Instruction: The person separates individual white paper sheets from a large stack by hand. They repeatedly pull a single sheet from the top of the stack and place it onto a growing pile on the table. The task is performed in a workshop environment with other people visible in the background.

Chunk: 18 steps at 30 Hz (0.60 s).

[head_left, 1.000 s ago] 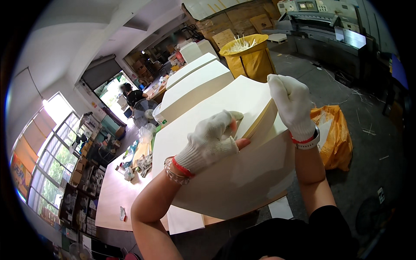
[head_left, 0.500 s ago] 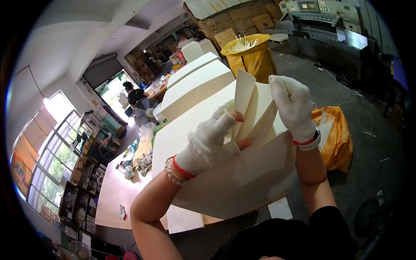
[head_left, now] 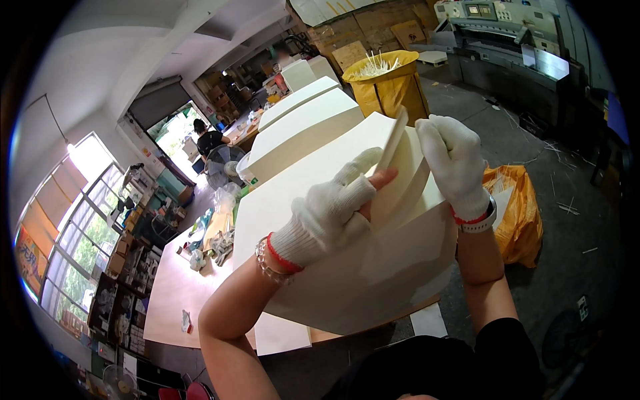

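A large stack of white paper sheets (head_left: 300, 180) lies before me on the table, its near side face in shadow. My left hand (head_left: 337, 203), in a white knitted glove with bare fingertips, has its fingers closed at a narrow bundle of lifted sheets (head_left: 395, 140). At the stack's right corner, my right hand (head_left: 453, 157), gloved too, makes a fist round the raised edges of sheets. Curved sheets bow between both hands. How many each hand grips is hidden.
Further paper stacks (head_left: 303, 123) stand beyond. A yellow bin (head_left: 390, 93) holds paper strips; an orange sack (head_left: 513, 227) sits on the floor at right. Gloves and cloths (head_left: 217, 243) lie on the table's left. A person (head_left: 210, 140) works far off near a fan (head_left: 225, 165).
My left hand has shifted slightly right and its fingers have turned toward the right hand. The lifted sheets have swung right and look narrower. My right hand stays nearly in place.
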Tool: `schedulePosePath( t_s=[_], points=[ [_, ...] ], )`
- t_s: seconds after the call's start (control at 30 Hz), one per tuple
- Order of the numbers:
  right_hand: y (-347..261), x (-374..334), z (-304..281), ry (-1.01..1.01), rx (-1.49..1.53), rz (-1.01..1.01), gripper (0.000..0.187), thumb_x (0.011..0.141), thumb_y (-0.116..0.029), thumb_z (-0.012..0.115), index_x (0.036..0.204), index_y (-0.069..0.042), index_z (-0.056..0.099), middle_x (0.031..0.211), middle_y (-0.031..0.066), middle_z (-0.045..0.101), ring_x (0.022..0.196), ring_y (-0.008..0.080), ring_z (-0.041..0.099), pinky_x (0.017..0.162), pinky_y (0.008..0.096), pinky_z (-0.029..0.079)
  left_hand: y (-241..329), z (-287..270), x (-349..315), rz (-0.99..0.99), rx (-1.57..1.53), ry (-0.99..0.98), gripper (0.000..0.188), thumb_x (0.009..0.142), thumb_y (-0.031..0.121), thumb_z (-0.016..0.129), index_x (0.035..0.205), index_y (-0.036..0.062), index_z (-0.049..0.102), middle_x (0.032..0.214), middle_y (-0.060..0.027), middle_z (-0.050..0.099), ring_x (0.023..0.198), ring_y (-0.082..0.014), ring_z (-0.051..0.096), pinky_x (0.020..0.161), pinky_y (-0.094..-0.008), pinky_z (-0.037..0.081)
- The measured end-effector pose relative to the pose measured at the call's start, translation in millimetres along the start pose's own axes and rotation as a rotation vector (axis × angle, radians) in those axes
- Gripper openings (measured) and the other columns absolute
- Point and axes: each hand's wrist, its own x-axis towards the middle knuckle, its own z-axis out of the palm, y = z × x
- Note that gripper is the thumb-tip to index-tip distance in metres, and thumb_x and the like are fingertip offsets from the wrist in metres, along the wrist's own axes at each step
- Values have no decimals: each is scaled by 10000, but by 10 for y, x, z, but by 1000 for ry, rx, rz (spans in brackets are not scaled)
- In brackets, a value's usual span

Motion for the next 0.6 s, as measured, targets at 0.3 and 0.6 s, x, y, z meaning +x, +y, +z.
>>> schedulePosePath(
  t_s=[0.3, 0.6],
  points=[
    [-18, -20, -22, -21, 40, 45, 137, 950, -79, 586, 843, 0, 619, 595, 81, 446, 506, 214, 459, 482, 352, 358, 81, -4, 34, -13, -77, 57, 433, 764, 128, 832, 1141, 94, 623, 1065, -101, 660, 910, -286, 678, 770, -335, 533],
    [-87, -1, 25, 41, 91, 138, 325, 938, -109, 621, 656, 10, 512, 561, 91, 422, 494, 186, 438, 487, 352, 347, 110, -27, 56, 7, 24, 22, 331, 744, -45, 647, 1056, 67, 646, 1238, -163, 624, 902, -336, 685, 767, -350, 555]
  ],
)
